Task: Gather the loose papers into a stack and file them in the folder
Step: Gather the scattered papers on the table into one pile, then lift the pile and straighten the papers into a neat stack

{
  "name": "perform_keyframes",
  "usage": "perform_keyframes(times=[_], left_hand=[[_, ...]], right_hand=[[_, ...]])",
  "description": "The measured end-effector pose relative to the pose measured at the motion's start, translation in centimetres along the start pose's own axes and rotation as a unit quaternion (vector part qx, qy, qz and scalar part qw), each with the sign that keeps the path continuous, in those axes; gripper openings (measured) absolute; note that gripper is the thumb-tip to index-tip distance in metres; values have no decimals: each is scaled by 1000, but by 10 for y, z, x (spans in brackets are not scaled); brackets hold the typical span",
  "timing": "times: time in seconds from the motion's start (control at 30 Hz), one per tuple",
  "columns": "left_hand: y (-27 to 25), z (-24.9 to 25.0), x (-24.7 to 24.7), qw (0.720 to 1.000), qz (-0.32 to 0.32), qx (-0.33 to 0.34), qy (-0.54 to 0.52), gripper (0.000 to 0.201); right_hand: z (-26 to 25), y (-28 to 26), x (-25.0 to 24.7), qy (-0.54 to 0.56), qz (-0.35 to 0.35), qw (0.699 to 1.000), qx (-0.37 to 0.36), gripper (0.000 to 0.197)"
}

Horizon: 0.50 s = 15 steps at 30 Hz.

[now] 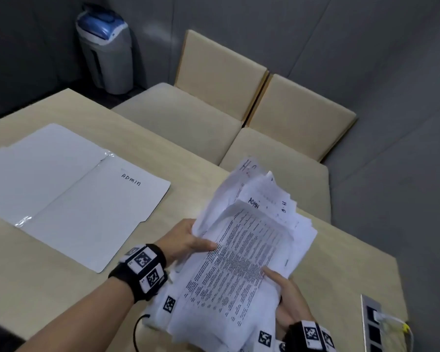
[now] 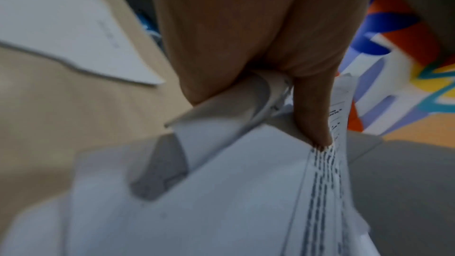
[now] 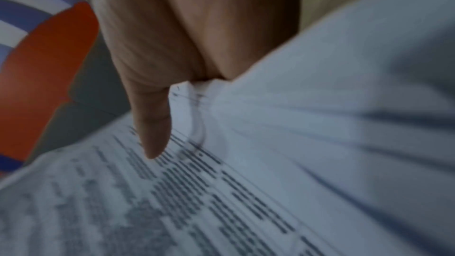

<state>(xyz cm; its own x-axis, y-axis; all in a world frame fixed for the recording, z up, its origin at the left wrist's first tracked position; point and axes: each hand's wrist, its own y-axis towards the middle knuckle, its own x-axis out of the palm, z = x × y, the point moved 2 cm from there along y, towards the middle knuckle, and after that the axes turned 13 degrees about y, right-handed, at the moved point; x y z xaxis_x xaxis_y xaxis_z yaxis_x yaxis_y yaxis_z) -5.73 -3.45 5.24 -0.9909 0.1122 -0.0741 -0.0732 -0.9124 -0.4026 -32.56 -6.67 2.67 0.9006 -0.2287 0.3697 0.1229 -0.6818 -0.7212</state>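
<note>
Both hands grip the papers (image 1: 239,255), an uneven, fanned white bundle with printed text on top: left hand (image 1: 186,240) on one side, right hand (image 1: 287,298) opposite, thumbs on top. White folder (image 1: 69,191) marked "ADMIN" lies open near the table's (image 1: 48,288) far-left corner.

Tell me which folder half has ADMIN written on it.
The right half of the open folder, nearest the hands; ADMIN is handwritten near its far corner. The left half is blank.

a light wooden table (image 1: 61,288) stands before two beige cushioned chairs (image 1: 239,102); a grey bin with a blue lid (image 1: 107,49) sits by grey walls (image 1: 341,34).
</note>
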Motion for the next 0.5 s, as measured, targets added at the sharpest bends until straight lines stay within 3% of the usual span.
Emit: perform_keyframes(times=[0.13,0.23,0.3,0.4,0.5], left_hand=[[-17,63,-13,992,61,113,12,19],[-31,100,-28,978,121,168,7,12],[-39,115,-38,963,164,214,5,23],[-41,127,-40,944,187,272,17,39],[-25,121,-19,950,168,261,32,50]], right_hand=[[-45,-37,30,20,-55,990,-131,39],[-82,-75,49,-2,-82,961,-265,31],[-100,-95,57,-1,-104,937,-334,34],[-106,-100,64,12,-140,918,-372,40],[-82,-83,75,-48,-122,924,-358,44]])
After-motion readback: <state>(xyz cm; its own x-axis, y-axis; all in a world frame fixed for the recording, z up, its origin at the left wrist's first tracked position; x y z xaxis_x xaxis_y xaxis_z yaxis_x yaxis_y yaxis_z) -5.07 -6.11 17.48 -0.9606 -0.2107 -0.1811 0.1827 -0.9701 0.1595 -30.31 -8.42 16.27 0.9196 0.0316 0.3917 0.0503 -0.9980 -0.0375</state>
